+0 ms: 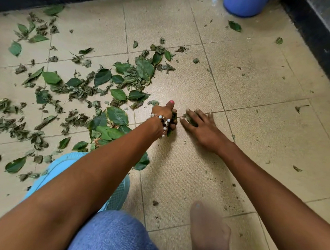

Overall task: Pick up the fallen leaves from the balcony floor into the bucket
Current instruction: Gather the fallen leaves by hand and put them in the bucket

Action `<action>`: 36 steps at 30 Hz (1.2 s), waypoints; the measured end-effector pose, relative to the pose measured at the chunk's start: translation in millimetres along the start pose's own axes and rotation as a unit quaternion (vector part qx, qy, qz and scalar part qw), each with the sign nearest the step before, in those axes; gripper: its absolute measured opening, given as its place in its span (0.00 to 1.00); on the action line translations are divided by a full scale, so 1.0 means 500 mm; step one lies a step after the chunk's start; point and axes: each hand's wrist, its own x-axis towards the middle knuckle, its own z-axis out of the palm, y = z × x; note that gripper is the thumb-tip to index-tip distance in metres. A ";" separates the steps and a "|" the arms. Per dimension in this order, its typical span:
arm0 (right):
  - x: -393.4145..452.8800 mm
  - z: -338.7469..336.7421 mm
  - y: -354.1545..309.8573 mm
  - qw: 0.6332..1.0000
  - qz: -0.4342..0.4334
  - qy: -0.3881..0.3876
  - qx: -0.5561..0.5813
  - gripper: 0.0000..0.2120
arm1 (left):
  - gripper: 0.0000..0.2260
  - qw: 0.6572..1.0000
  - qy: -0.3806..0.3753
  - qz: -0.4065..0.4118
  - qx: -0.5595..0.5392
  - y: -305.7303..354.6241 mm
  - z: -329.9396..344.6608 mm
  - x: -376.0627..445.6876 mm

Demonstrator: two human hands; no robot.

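Observation:
Green and dried leaves (102,76) lie scattered over the beige tiled floor (253,78), thickest on the left and in the middle. My left hand (166,118), with a bead bracelet at the wrist, is curled round a bunch of leaves just above the floor. Just to its right, my right hand (200,125) lies flat with fingers spread, touching a small crumpled leaf (190,119) on the tile. A light blue bucket (61,164) stands at the lower left, mostly hidden under my left forearm.
A darker blue round container (247,2) stands at the top right corner. A dark raised threshold (316,40) runs along the right edge. My bare foot (208,229) and a knee in blue jeans (109,240) are at the bottom. Single leaves (234,25) lie near the container.

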 end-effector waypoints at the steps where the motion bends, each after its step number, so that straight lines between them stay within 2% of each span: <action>1: -0.014 0.001 0.009 1.000 -0.004 0.002 -0.005 0.28 | 0.17 1.000 0.002 0.001 0.004 0.002 -0.004 0.000; 4: -0.049 0.010 0.030 1.000 0.007 0.003 -0.013 0.30 | 0.17 1.000 0.007 -0.003 0.012 0.006 -0.011 -0.001; 9: -0.078 0.012 0.027 0.994 0.103 0.018 0.013 0.25 | 0.18 1.000 -0.016 -0.013 0.011 0.002 -0.004 -0.015; 11: -0.093 0.013 0.018 0.992 0.112 0.052 -0.003 0.23 | 0.18 0.999 -0.022 -0.017 0.019 -0.004 0.003 -0.019; 14: -0.100 0.028 0.020 0.989 0.077 0.124 -0.027 0.18 | 0.17 0.999 -0.019 -0.017 0.036 -0.018 0.010 -0.028; 16: -0.100 0.039 0.026 0.970 0.094 0.212 0.074 0.11 | 0.18 0.999 -0.028 -0.021 0.035 -0.031 0.016 -0.036; 17: -0.100 0.034 0.024 0.938 0.132 0.258 0.190 0.10 | 0.18 0.999 -0.034 -0.025 0.029 -0.036 0.019 -0.041; 18: -0.103 0.023 0.016 0.882 0.186 0.285 0.326 0.10 | 0.19 0.998 -0.039 -0.030 0.025 -0.041 0.024 -0.045; 20: -0.109 -0.007 -0.007 0.744 0.257 0.269 0.555 0.10 | 0.19 0.998 -0.040 -0.031 0.022 -0.047 0.039 -0.057; 22: -0.106 -0.038 -0.035 0.633 0.257 0.259 0.683 0.10 | 0.19 0.999 -0.026 -0.013 0.018 -0.050 0.059 -0.068; 24: -0.107 -0.074 -0.059 0.517 0.233 0.280 0.775 0.10 | 0.19 1.000 -0.020 -0.001 0.006 -0.055 0.088 -0.084; 25: -0.109 -0.089 -0.070 0.480 0.221 0.294 0.796 0.10 | 0.20 1.000 -0.024 -0.001 -0.006 -0.058 0.102 -0.097; 26: -0.108 -0.097 -0.077 0.472 0.219 0.304 0.798 0.09 | 0.21 1.000 -0.023 -0.003 -0.014 -0.061 0.114 -0.105; 27: -0.108 -0.102 -0.082 0.486 0.224 0.310 0.786 0.09 | 0.21 0.999 -0.028 -0.007 -0.030 -0.061 0.125 -0.115; 29: -0.114 -0.100 -0.090 0.561 0.236 0.312 0.729 0.08 | 0.24 0.993 -0.063 -0.043 -0.086 -0.057 0.140 -0.132; 31: -0.122 -0.093 -0.090 0.690 0.222 0.319 0.611 0.10 | 0.30 0.980 -0.118 -0.090 -0.134 -0.050 0.142 -0.141; 33: -0.133 -0.088 -0.093 0.802 0.149 0.330 0.475 0.13 | 0.36 0.979 -0.144 -0.087 -0.114 -0.046 0.143 -0.136; 34: -0.134 -0.085 -0.094 0.838 0.112 0.327 0.422 0.14 | 0.36 0.983 -0.137 -0.077 -0.096 -0.043 0.141 -0.137; 36: -0.136 -0.082 -0.086 0.888 0.076 0.278 0.359 0.17 | 0.28 0.990 -0.095 -0.059 -0.081 -0.040 0.136 -0.131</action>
